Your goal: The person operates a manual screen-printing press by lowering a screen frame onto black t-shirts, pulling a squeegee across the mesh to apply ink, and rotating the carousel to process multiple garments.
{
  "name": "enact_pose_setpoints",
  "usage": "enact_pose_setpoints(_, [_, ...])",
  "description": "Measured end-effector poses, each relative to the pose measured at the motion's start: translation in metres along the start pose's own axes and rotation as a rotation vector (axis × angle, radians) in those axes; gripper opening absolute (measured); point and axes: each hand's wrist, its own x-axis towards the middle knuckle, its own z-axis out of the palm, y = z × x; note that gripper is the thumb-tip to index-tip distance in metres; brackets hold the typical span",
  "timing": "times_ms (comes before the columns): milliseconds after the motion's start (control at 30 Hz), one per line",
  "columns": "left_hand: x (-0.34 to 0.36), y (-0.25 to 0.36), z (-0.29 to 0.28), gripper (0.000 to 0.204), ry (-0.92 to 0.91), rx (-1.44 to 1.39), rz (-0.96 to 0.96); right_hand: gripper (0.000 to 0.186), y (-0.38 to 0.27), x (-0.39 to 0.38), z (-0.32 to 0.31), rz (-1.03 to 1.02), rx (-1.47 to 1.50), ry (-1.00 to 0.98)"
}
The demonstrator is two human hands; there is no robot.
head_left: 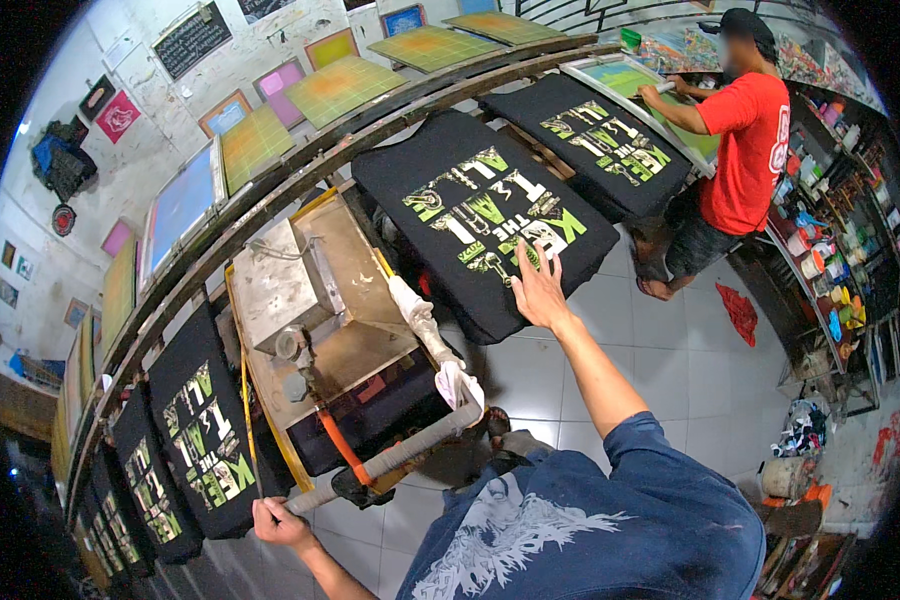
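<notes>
The right arm reaches forward and away from the body, its hand (pixel 540 290) palm down with fingers spread apart, laid on the near edge of a print, gripping nothing. The left arm is low, its hand (pixel 280 522) curled closed around the end of a grey wrapped bar (pixel 405 461) on the metal machine (pixel 295 300). Stacked block capitals in white and lime green, patterned inside, form the print (pixel 490 185). It covers a black shirt (pixel 485 225) lying flat, right of the machine.
</notes>
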Motion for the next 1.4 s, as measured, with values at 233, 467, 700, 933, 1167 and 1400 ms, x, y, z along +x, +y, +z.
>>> enact_pose_setpoints(233, [0.0,0.005,0.0,0.035,0.02,0.007,0.011,0.077,0.0,0.0,0.001,0.002,-0.066,-0.133])
enact_pose_setpoints(467, [-0.001,-0.001,-0.001,0.035,0.009,0.019,0.015,0.071,0.009,0.01,0.008,0.23,0.279,-0.101])
enact_pose_setpoints(700, [-0.002,-0.002,0.002,0.036,0.025,0.002,-0.022,0.065,-0.001,0.033,-0.055,0.724,2.298,0.32])
enact_pose_setpoints(933, [-0.002,0.0,0.001,0.033,-0.005,0.003,-0.061,0.055,-0.011,0.034,-0.081,0.562,2.605,0.159])
enact_pose_setpoints(1167, [0.004,0.011,-0.006,0.029,0.007,0.038,0.004,0.048,-0.091,0.007,-0.105,0.212,1.609,-0.187])
enact_pose_setpoints(1400, [0.008,0.008,0.002,0.026,0.084,-0.061,0.059,0.052,-0.228,-0.048,-0.167,-0.63,0.927,-0.236])
